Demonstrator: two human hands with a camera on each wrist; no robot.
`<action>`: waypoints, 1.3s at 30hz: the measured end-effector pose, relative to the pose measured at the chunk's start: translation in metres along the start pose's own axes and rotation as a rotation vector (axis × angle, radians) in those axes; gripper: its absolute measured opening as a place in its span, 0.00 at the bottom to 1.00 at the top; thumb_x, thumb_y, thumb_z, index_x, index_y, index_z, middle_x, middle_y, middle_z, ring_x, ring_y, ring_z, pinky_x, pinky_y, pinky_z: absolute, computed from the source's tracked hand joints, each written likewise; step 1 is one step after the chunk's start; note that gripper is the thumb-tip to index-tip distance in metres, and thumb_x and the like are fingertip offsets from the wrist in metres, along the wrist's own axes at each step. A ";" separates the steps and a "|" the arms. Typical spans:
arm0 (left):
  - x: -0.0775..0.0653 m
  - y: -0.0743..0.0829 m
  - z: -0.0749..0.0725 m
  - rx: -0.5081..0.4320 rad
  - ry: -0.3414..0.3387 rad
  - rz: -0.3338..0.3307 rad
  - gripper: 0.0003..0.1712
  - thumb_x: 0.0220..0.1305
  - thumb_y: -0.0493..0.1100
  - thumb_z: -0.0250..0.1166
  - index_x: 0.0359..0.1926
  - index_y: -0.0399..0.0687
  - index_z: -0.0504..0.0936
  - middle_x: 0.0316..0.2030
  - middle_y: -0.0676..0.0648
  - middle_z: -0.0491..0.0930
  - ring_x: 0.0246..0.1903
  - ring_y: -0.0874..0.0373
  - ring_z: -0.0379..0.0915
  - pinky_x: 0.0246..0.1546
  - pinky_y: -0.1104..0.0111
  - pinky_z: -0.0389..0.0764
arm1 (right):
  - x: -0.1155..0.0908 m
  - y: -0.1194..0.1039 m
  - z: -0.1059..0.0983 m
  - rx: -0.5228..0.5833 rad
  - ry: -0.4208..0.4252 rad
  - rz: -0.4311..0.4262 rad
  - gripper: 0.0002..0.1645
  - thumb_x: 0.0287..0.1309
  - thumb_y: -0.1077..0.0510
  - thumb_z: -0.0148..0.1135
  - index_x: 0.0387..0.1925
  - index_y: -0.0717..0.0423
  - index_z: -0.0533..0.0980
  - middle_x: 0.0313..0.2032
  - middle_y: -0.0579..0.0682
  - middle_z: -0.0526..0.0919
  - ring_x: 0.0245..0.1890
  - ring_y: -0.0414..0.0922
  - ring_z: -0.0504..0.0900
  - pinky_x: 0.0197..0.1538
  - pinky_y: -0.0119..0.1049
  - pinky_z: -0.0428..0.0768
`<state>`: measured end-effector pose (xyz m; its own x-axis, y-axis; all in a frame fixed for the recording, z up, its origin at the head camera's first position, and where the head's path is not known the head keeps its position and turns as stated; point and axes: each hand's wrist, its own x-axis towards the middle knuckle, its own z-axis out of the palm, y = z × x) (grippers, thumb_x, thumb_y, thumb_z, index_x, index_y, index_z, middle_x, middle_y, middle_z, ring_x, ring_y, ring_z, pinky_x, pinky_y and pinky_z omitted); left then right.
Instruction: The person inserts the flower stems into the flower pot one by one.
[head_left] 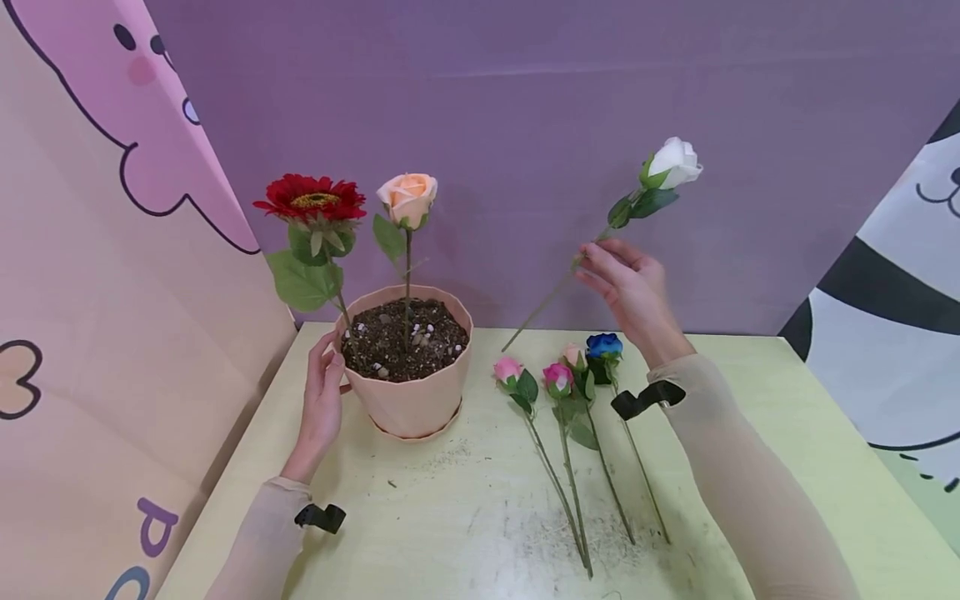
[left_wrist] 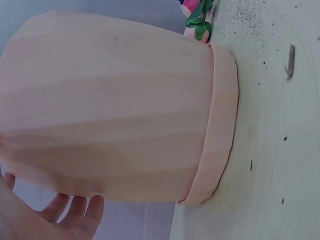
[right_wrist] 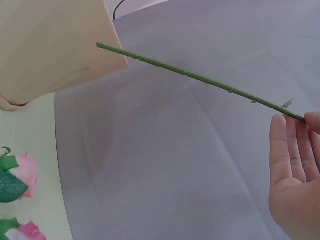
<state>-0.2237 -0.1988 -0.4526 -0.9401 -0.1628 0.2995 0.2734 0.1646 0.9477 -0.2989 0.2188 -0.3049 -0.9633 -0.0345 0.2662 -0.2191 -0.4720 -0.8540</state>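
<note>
My right hand (head_left: 633, 287) pinches the green stem of a white rose (head_left: 675, 162) between thumb and fingers. The bloom leans up to the right, and the bare stem end (right_wrist: 100, 45) points down left toward the pot, apart from it in the head view. My left hand (head_left: 324, 408) rests against the left side of a pink flowerpot (head_left: 408, 404), its fingertips (left_wrist: 95, 205) touching the wall. Dark soil (head_left: 375, 337) fills the pot. A red daisy-like flower (head_left: 311, 200) and a peach rose (head_left: 408, 200) stand in it.
Several roses lie on the pale table (head_left: 420, 533) right of the pot: a light pink rose (head_left: 507, 368), a magenta rose (head_left: 558, 377), a peach one (head_left: 573, 354) and a blue rose (head_left: 604, 346). Soil crumbs are scattered about. A purple backdrop (head_left: 510, 125) rises behind.
</note>
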 end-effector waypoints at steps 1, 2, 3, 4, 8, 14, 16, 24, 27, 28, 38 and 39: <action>0.000 -0.001 0.000 0.002 0.001 0.001 0.31 0.88 0.50 0.40 0.83 0.50 0.53 0.77 0.33 0.62 0.72 0.40 0.65 0.60 0.51 0.75 | 0.001 0.001 0.002 -0.002 0.002 0.000 0.10 0.66 0.65 0.71 0.44 0.62 0.78 0.42 0.52 0.91 0.42 0.44 0.91 0.51 0.35 0.89; -0.001 -0.001 0.000 0.006 0.002 0.003 0.30 0.88 0.50 0.40 0.83 0.50 0.53 0.77 0.33 0.62 0.72 0.40 0.64 0.60 0.50 0.74 | 0.001 0.001 0.005 -0.005 0.004 -0.002 0.10 0.66 0.65 0.72 0.44 0.62 0.78 0.42 0.52 0.91 0.42 0.44 0.91 0.51 0.36 0.89; -0.001 -0.001 0.000 0.008 0.004 0.006 0.30 0.88 0.50 0.40 0.83 0.50 0.53 0.77 0.33 0.62 0.73 0.40 0.64 0.60 0.49 0.75 | 0.002 0.002 0.007 -0.004 0.006 -0.004 0.10 0.66 0.65 0.72 0.44 0.62 0.78 0.42 0.52 0.91 0.42 0.44 0.91 0.51 0.36 0.89; -0.001 -0.002 0.000 0.011 0.004 0.007 0.30 0.88 0.50 0.40 0.83 0.50 0.53 0.77 0.34 0.62 0.74 0.40 0.63 0.61 0.48 0.74 | 0.003 0.002 0.010 0.001 0.007 -0.009 0.09 0.65 0.65 0.72 0.43 0.62 0.79 0.41 0.52 0.91 0.42 0.44 0.92 0.50 0.36 0.89; -0.001 -0.002 0.001 0.013 0.004 0.013 0.30 0.88 0.52 0.39 0.83 0.51 0.53 0.76 0.34 0.63 0.73 0.41 0.63 0.62 0.45 0.74 | 0.007 0.002 0.021 0.008 -0.003 -0.040 0.07 0.66 0.66 0.72 0.42 0.61 0.80 0.41 0.52 0.91 0.41 0.44 0.92 0.49 0.36 0.89; 0.001 0.000 0.001 0.010 0.020 -0.001 0.30 0.88 0.52 0.39 0.83 0.50 0.54 0.74 0.33 0.67 0.66 0.54 0.69 0.60 0.48 0.75 | 0.013 0.002 0.039 -0.055 -0.027 -0.094 0.06 0.67 0.65 0.70 0.43 0.61 0.81 0.41 0.52 0.91 0.42 0.44 0.92 0.49 0.36 0.89; 0.001 0.000 0.001 0.007 0.022 -0.014 0.30 0.88 0.51 0.40 0.83 0.50 0.54 0.74 0.34 0.67 0.63 0.61 0.69 0.59 0.51 0.76 | 0.014 0.004 0.045 -0.084 -0.021 -0.108 0.06 0.67 0.64 0.70 0.43 0.61 0.81 0.41 0.51 0.92 0.43 0.43 0.92 0.49 0.36 0.89; 0.003 0.000 0.001 -0.004 0.019 -0.016 0.30 0.87 0.50 0.41 0.82 0.49 0.55 0.73 0.33 0.68 0.59 0.68 0.69 0.58 0.54 0.75 | 0.020 0.021 0.069 -0.276 -0.042 -0.225 0.05 0.68 0.64 0.70 0.43 0.58 0.82 0.38 0.44 0.93 0.41 0.40 0.92 0.47 0.35 0.90; 0.004 0.002 0.001 -0.010 0.015 -0.011 0.30 0.87 0.49 0.41 0.82 0.49 0.54 0.74 0.33 0.66 0.63 0.60 0.68 0.58 0.53 0.75 | 0.025 0.029 0.076 -0.322 -0.049 -0.246 0.05 0.68 0.65 0.70 0.42 0.58 0.81 0.37 0.43 0.92 0.40 0.39 0.92 0.46 0.36 0.90; 0.004 0.002 0.001 -0.010 0.013 -0.010 0.30 0.87 0.49 0.40 0.82 0.49 0.54 0.74 0.33 0.66 0.65 0.56 0.68 0.58 0.52 0.75 | 0.026 0.032 0.078 -0.332 -0.050 -0.245 0.05 0.68 0.65 0.70 0.42 0.58 0.81 0.37 0.43 0.92 0.39 0.39 0.91 0.46 0.36 0.90; 0.002 -0.001 -0.002 -0.011 -0.011 -0.005 0.30 0.87 0.51 0.40 0.83 0.50 0.53 0.75 0.33 0.63 0.75 0.41 0.60 0.66 0.36 0.71 | 0.029 0.061 0.100 -0.445 -0.110 -0.224 0.10 0.68 0.65 0.70 0.47 0.69 0.82 0.41 0.56 0.93 0.38 0.39 0.91 0.44 0.37 0.90; 0.002 -0.002 -0.002 -0.011 -0.012 -0.003 0.30 0.87 0.51 0.40 0.83 0.50 0.53 0.75 0.33 0.63 0.75 0.42 0.60 0.66 0.36 0.71 | 0.029 0.063 0.103 -0.465 -0.114 -0.227 0.11 0.68 0.65 0.70 0.47 0.70 0.82 0.42 0.57 0.92 0.38 0.38 0.91 0.44 0.37 0.90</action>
<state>-0.2257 -0.2018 -0.4532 -0.9433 -0.1520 0.2952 0.2725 0.1535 0.9498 -0.3245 0.0972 -0.3055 -0.8661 -0.0848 0.4925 -0.4910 -0.0394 -0.8703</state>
